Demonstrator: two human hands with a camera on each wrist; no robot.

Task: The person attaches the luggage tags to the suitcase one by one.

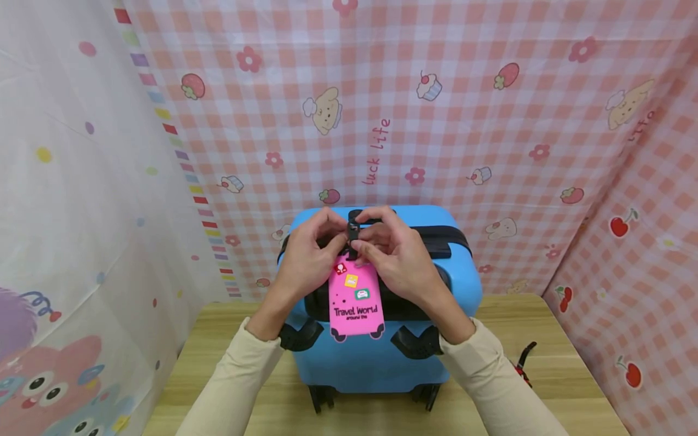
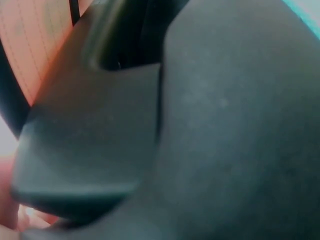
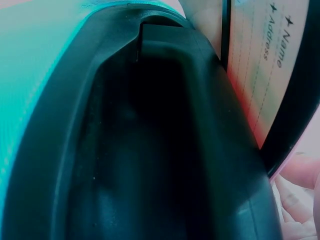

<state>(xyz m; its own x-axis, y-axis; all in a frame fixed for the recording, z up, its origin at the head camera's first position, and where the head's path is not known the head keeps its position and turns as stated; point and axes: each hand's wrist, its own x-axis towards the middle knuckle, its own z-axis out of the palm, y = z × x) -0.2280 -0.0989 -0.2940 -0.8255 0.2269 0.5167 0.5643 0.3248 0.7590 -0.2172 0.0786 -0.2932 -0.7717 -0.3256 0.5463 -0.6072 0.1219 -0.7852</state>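
A pink luggage tag [image 1: 357, 324] printed "Travel World" hangs by its black strap [image 1: 354, 230] in front of a blue suitcase [image 1: 376, 366]. My left hand [image 1: 308, 254] pinches the strap from the left. From the other side, my right hand [image 1: 403, 257] pinches it with bent fingers. The right wrist view shows the tag's lined back [image 3: 265, 60], with "Name" and "Address", beside the suitcase's black handle [image 3: 220, 115]. Black plastic of the handle [image 2: 85, 140] fills much of the left wrist view, and fingers show only at its lower left corner.
The suitcase stands on a wood-grain table [image 1: 234, 363]. Partly behind my right sleeve lies a red item with a black strap [image 1: 525, 357]. A pink checked curtain [image 1: 414, 121] hangs behind, and a white patterned curtain [image 1: 109, 200] is at the left.
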